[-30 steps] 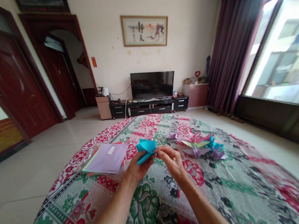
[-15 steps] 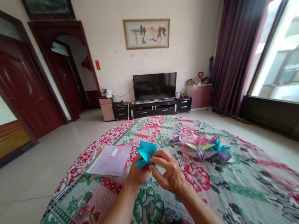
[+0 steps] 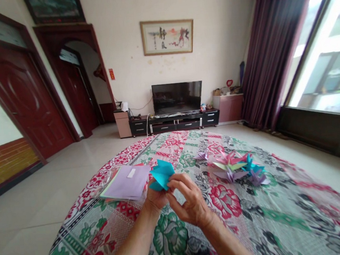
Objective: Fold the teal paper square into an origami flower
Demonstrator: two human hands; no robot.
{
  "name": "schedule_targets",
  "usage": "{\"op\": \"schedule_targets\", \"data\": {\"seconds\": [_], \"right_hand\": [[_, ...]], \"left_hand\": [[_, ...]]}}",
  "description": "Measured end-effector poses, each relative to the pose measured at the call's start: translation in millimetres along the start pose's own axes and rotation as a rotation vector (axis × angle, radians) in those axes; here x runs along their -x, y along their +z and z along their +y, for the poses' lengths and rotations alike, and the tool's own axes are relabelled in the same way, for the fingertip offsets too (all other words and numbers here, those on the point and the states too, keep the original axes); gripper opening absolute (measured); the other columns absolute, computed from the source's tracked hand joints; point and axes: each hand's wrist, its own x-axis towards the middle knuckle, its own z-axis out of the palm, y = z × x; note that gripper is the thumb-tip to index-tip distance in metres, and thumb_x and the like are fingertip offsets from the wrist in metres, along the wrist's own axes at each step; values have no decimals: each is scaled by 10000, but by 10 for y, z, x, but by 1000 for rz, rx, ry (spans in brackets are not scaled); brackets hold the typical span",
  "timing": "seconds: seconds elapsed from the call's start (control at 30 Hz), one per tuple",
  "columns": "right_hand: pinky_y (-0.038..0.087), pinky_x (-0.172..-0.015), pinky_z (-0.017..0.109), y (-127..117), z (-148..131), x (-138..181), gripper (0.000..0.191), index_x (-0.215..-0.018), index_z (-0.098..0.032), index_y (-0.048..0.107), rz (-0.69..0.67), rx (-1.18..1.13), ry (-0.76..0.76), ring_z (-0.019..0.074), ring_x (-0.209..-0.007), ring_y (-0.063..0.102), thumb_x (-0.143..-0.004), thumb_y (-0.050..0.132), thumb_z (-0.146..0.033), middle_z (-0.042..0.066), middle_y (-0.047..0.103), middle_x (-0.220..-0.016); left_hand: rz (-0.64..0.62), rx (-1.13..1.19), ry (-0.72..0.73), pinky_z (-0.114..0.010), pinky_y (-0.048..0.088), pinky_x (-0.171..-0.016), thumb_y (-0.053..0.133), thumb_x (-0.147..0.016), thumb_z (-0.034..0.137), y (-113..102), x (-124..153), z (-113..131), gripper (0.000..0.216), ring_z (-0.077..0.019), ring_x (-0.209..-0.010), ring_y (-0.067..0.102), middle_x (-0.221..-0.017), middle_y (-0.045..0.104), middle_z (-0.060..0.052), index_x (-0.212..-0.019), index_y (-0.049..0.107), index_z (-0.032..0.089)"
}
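A partly folded sheet of blue origami paper [image 3: 163, 172] is held up over the table, its flaps standing apart. My left hand [image 3: 157, 198] grips it from below and the left, with most of its fingers behind the paper. At the lower right edge, my right hand [image 3: 189, 199] pinches the paper between thumb and fingertips. Left of the hands lies a stack of coloured paper [image 3: 124, 185], a purple sheet on top with a small white label. To the right sits a group of folded paper cranes [image 3: 230, 173] in pink, purple, blue and pale green.
A flowered cloth [image 3: 169, 238] covers the round table. One small purple paper crane [image 3: 201, 155] sits apart, farther back. Beyond the table stand a low black TV cabinet [image 3: 165, 127] and a television [image 3: 177, 98]. Dark curtains [image 3: 259, 64] hang beside the window at right.
The blue paper has tilted and shifted slightly left in my hands, showing more of its broad face. My right fingers have moved along its edge. The view has turned a little.
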Motion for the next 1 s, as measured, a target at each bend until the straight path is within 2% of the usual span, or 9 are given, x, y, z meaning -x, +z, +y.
{"op": "schedule_targets", "data": {"seconds": [0.07,0.27,0.47,0.63,0.77,0.9,1.0], "right_hand": [[482,-828,363,22,-12,10,266,-1019,-217,577,-3,5,-2,195,-928,546,-778,542,-109,87,558,-1017],[482,-814,362,58,-3,29,251,-1010,-216,567,5,16,-9,192,-917,538,-788,527,-106,86,530,-1001],[468,-820,371,35,-11,24,296,-1022,-207,482,81,-39,64,202,-929,526,-754,547,-97,81,520,-999],[463,-788,366,74,-3,75,333,-1063,-207,455,132,-35,60,198,-902,517,-764,515,-72,65,510,-947],[457,-779,367,111,22,113,475,-1226,-206,418,74,39,29,198,-887,521,-779,509,-74,73,546,-968],[441,-737,361,140,67,148,438,-1215,-225,469,22,144,23,193,-828,521,-797,519,-105,57,562,-905],[429,-730,363,152,102,181,421,-1215,-225,482,-6,177,21,194,-820,518,-809,513,-120,57,562,-896]], "left_hand": [[-24,87,-48,-204,489,-574,670,-643,337,17,15,35,204,-106,-597,530,-655,555,1,-683,544,181],[-130,291,-155,-186,502,-616,638,-654,203,39,50,71,85,-101,-609,579,-660,609,-4,-669,573,151],[-126,300,-88,-212,497,-561,625,-666,170,8,27,24,47,-119,-583,592,-691,663,-36,-683,632,128],[-199,285,-52,-185,411,-448,650,-631,190,-8,78,85,92,-69,-445,472,-553,580,-29,-627,628,101],[-153,229,-73,-210,394,-445,639,-637,223,0,87,101,127,-76,-439,451,-548,565,-33,-594,591,113],[-49,200,-74,-234,448,-513,621,-674,248,3,48,81,118,-114,-520,533,-636,616,-37,-664,588,135],[-41,166,-70,-241,466,-528,594,-695,268,-14,23,76,115,-133,-568,563,-687,645,-38,-696,593,153]]}}
